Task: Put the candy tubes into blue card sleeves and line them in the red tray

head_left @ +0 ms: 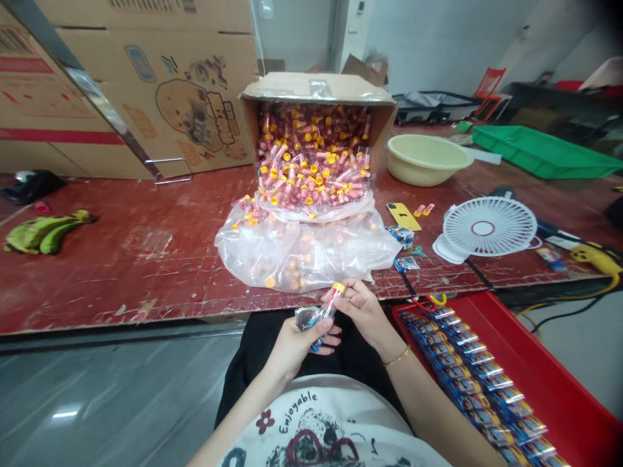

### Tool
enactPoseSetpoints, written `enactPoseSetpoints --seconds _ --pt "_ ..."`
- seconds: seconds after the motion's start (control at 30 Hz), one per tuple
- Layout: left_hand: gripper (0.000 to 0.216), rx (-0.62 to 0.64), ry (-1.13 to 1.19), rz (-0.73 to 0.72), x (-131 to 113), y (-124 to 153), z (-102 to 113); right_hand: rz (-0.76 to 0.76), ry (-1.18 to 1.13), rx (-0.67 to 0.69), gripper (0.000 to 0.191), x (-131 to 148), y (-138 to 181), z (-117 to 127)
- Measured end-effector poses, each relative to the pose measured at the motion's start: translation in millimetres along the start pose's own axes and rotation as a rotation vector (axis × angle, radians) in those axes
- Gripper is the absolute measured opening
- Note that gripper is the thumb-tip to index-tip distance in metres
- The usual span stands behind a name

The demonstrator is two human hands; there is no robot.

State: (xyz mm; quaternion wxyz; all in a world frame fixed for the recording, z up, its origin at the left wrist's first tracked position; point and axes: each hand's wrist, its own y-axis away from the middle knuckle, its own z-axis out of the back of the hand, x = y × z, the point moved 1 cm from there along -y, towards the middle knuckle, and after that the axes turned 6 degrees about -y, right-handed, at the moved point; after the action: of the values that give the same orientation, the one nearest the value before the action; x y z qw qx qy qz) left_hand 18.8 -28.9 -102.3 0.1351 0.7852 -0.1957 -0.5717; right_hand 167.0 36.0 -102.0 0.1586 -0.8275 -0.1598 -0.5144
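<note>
Just in front of the table edge, my left hand (304, 340) is closed around a small printed wrapper (305, 317), partly hidden by the fingers. My right hand (363, 311) pinches a clear tube with a yellow cap (335, 292), whose lower end meets the wrapper; I cannot tell how far it sits inside. Beyond my hands, a tipped cardboard box (316, 84) faces me, full of similar pink tubes with yellow caps (311, 162). Its plastic liner (311, 253) spills onto the table toward me, with some tubes under it.
A red tray (545, 363) holding rows of packed pieces stands at my right. On the red table (160, 246) are a yellow phone (403, 216), a white fan (487, 227), a cream basin (426, 162), a green tray (545, 152) and bananas (43, 232). Large cartons (146, 97) stand behind.
</note>
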Motion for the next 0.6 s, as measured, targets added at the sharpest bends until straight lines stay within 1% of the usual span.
enactPoseSetpoints --seconds 0.1,0.17,0.2,0.23,0.3,0.33,0.37,0.4,0.47,0.53,0.6 --pt "0.051 0.001 0.075 0.048 -2 -1 -1 -0.014 -0.001 0.021 0.031 -4 1 -1" --pt "0.049 -0.007 0.179 0.094 -4 -3 -3 -0.007 0.072 0.073 0.025 -5 4 -5" --pt "0.048 -0.017 0.23 0.111 -5 -4 -4 0.009 0.13 0.112 0.025 -5 7 -9" --pt "0.047 -0.025 0.273 0.125 -6 -5 -4 0.022 0.192 0.158 0.031 -6 11 -12" --pt "0.045 -0.04 0.327 0.136 -8 -7 -6 0.03 0.302 0.211 0.062 -8 18 -21" --pt "0.043 -0.051 0.336 0.133 -9 -8 -7 0.026 0.35 0.2 0.077 -9 21 -24" --pt "0.043 -0.058 0.34 0.126 -10 -8 -8 0.031 0.403 0.163 0.085 -11 23 -27" --pt "0.043 -0.058 0.342 0.117 -10 -8 -8 0.057 0.459 0.115 0.084 -12 25 -29" --pt "0.045 -0.051 0.331 0.106 -9 -7 -8 0.145 0.547 0.047 0.07 -15 26 -31" --pt "0.045 -0.04 0.294 0.094 -5 -5 -7 0.207 0.569 0.026 0.063 -16 25 -31" --pt "0.042 -0.052 0.242 0.068 -2 -2 -5 0.225 0.562 0.014 0.063 -17 24 -29"
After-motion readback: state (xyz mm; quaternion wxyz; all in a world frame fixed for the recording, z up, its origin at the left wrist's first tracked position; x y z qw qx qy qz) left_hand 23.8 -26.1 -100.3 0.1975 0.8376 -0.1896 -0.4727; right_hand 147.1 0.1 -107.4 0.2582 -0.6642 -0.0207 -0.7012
